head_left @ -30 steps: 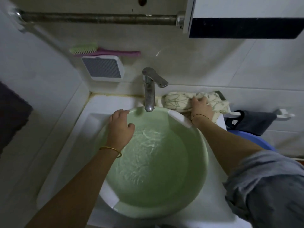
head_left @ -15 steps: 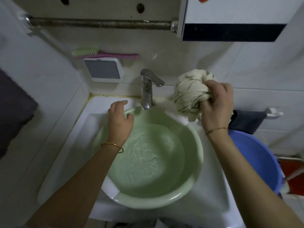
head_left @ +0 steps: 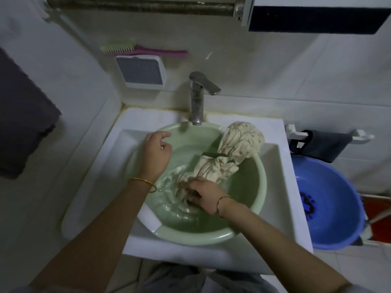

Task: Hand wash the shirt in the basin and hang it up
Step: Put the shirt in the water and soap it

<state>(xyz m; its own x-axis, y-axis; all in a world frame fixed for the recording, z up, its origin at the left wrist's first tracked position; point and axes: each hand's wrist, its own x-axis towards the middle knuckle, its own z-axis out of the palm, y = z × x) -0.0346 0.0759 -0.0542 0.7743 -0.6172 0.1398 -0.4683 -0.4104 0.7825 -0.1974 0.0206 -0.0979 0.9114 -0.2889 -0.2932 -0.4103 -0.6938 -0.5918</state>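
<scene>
My right hand (head_left: 203,195) grips one bunched end of the shirt (head_left: 239,149) in the water of the basin (head_left: 190,236). The rest trails up over the basin's far right rim. My left hand (head_left: 156,153) hangs loosely curled above the basin's left side, holding nothing. The cloth is soft and limp and will likely grow heavy and clingy as it soaks, so I judge a gathered handful the best hold.
</scene>
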